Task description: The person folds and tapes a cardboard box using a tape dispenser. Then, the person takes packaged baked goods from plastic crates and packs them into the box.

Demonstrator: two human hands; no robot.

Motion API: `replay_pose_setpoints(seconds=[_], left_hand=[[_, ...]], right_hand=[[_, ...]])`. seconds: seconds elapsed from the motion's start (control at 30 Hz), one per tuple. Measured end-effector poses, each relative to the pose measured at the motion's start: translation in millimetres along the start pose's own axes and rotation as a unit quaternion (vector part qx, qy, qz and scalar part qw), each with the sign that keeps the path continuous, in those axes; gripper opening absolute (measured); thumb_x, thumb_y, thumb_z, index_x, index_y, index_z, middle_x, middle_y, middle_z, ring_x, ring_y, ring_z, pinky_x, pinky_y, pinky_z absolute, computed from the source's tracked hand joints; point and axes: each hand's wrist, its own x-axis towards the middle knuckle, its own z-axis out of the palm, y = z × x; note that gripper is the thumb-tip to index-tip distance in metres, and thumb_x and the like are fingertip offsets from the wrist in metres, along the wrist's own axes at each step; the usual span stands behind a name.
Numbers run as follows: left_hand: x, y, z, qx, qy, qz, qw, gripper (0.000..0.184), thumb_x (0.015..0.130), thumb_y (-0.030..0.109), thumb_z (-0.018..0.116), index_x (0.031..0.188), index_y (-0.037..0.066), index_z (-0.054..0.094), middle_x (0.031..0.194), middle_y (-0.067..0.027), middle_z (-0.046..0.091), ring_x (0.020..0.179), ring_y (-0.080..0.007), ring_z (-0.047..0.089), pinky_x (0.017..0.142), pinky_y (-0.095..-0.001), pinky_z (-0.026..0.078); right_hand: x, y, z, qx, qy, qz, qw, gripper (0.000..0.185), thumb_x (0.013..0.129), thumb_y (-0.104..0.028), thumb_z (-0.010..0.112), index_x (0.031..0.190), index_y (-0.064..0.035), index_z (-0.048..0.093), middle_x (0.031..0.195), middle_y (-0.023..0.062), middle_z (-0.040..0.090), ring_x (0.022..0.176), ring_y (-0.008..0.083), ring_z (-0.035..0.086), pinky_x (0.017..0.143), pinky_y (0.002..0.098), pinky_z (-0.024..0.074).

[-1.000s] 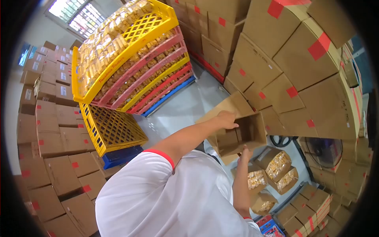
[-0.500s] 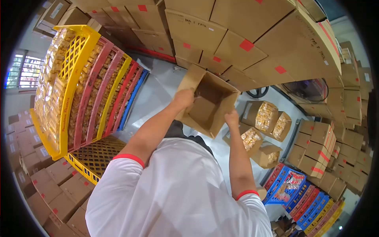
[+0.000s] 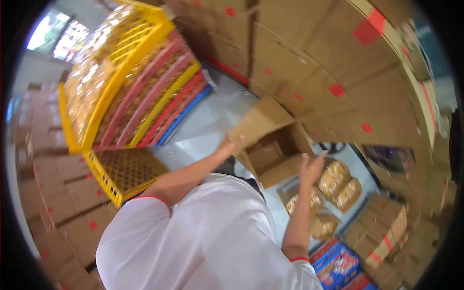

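Note:
An empty cardboard box [image 3: 280,170] with raised flaps is on the floor in front of me, its open top towards me. My left hand [image 3: 233,146] is at the box's left flap, fingers stretched out; blur hides whether it touches the cardboard. To the right of the box, my right hand [image 3: 311,169] is open, with its fingers apart and nothing in it. Just beyond that hand stand open boxes filled with bagged tan goods [image 3: 334,178].
On the left rises a stack of coloured crates [image 3: 159,92] full of bagged goods, beside an empty yellow crate [image 3: 123,169]. Stacked closed cartons [image 3: 309,53] form a wall ahead. More cartons [image 3: 374,217] and blue crates [image 3: 336,266] are at the lower right.
Both hands have loosened from the box edges, and the right hand has opened. My view has turned, so the crates and boxes appear shifted right and tilted.

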Motion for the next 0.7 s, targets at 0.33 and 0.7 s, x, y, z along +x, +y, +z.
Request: replay_pose_setpoints(seconds=[0.33,0.7], left_hand=[[60,-83,-2,0.336,0.052,0.026,0.94,0.037,0.089,0.019,0.062,0.117,-0.005,0.066,0.074,-0.0192,0.074,0.06,-0.0318,0.074,0.054,-0.0419,0.06],[27,-52,54,-0.017,-0.091,-0.157,0.983,0.056,0.097,0.033,0.045,0.125,-0.014,0.057,0.101,-0.0336,0.072,0.083,-0.039,0.076,0.066,-0.0461,0.064]], right_hand=[[84,28,56,-0.206,-0.255,-0.108,0.938,0.051,0.087,-0.029,0.074,0.132,-0.0071,0.063,0.106,0.0272,0.072,0.102,0.0458,0.069,0.087,0.0535,0.0547],[80,-4,10,0.02,-0.076,-0.083,0.993,0.072,0.088,-0.033,0.076,0.148,-0.0053,0.047,0.144,0.029,0.052,0.134,0.043,0.051,0.108,0.0477,0.043]])
